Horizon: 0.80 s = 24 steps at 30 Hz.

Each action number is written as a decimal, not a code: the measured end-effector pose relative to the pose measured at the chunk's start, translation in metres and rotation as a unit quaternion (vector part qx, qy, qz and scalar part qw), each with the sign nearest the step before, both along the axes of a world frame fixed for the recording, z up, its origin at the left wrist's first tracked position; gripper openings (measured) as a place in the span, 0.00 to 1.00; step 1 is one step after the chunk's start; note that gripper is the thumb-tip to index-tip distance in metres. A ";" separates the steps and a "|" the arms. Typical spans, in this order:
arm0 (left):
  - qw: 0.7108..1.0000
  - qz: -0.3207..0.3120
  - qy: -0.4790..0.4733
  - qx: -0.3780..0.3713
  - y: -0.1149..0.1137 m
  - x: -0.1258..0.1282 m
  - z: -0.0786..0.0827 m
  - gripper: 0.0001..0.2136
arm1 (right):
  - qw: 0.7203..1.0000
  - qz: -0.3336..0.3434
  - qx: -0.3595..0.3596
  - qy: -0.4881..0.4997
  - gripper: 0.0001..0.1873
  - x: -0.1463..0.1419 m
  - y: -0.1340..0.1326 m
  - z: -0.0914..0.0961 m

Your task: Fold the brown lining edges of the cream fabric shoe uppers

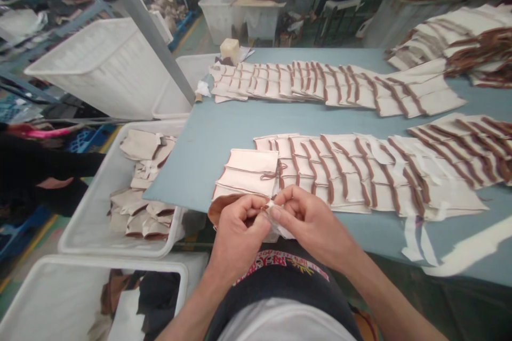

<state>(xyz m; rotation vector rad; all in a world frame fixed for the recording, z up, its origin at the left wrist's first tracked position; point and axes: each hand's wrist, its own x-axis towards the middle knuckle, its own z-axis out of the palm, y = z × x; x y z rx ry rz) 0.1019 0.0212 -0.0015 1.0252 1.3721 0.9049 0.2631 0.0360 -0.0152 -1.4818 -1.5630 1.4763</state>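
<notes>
My left hand (240, 226) and my right hand (306, 218) meet at the near edge of a blue table (208, 138), both with fingers pinched on a small white strip (280, 224) against a beige and brown fabric piece (219, 205). Just beyond them lies a short stack of beige pouches with a brown drawstring (250, 173). From there a long row of overlapping pouches with brown trim (360, 173) runs to the right.
A second pouch row (328, 85) lies farther back, with heaps at the right (460, 37). White bins (120, 213) holding fabric pieces stand to my left, and a large upturned tub (100, 64) and a slanted metal post (152, 37). Peeled white strips (424, 245) lie near the front edge.
</notes>
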 end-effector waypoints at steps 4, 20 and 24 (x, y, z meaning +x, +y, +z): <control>0.999 -0.015 0.048 0.019 -0.001 0.003 -0.001 0.05 | 0.985 0.024 -0.092 0.142 0.18 0.004 0.006 -0.008; 0.970 -0.092 0.212 0.071 0.010 -0.002 -0.010 0.07 | 0.988 0.022 -0.071 0.133 0.11 -0.007 0.015 -0.030; 0.970 -0.136 0.187 0.079 0.019 -0.010 0.001 0.07 | 0.994 0.008 -0.022 0.104 0.08 -0.003 0.022 -0.023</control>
